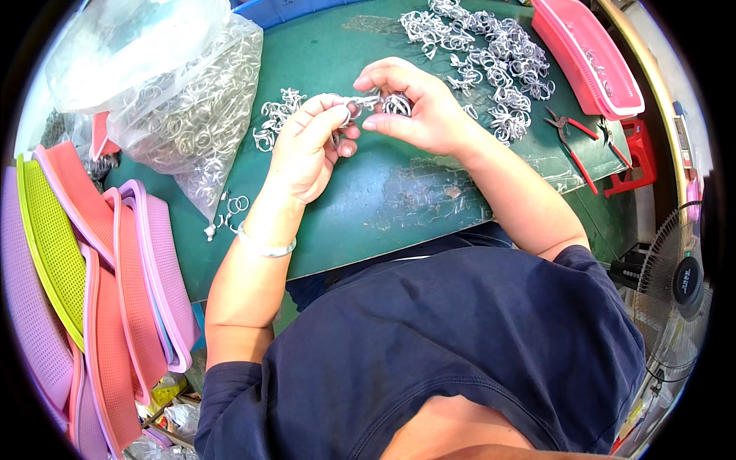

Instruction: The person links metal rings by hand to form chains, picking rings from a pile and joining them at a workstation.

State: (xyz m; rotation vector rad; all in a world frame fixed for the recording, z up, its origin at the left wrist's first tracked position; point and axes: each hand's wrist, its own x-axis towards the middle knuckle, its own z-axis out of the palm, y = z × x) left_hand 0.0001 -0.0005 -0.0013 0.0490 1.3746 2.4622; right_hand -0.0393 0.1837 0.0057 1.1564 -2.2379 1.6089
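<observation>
Both hands are meeting over the middle of the green table [368, 207], and between them small silver metal rings [366, 103] are being worked. The left hand [307, 146] is pinching one ring between thumb and forefinger at its upper tip, while the right hand [418, 107] is cupping a small cluster of linked rings [395, 103] in curled fingers and pressing toward the left at 9 o'clock. These pieces are looking light, stiff and springy, with smooth, probably slippery wire, so a fingertip pinch on the ring's rim seems the surest hold; squeezing across the loop could bend it. A loose heap of rings [276, 119] is lying just at 9 o'clock of the hands, a bigger pile of finished clusters [491, 54] is spreading at 1 o'clock, and a clear bag of rings [192, 115] is slumping at 9 o'clock beyond that. Red-handled pliers [571, 142] are resting at 3 o'clock, near a pink basket [590, 57].
</observation>
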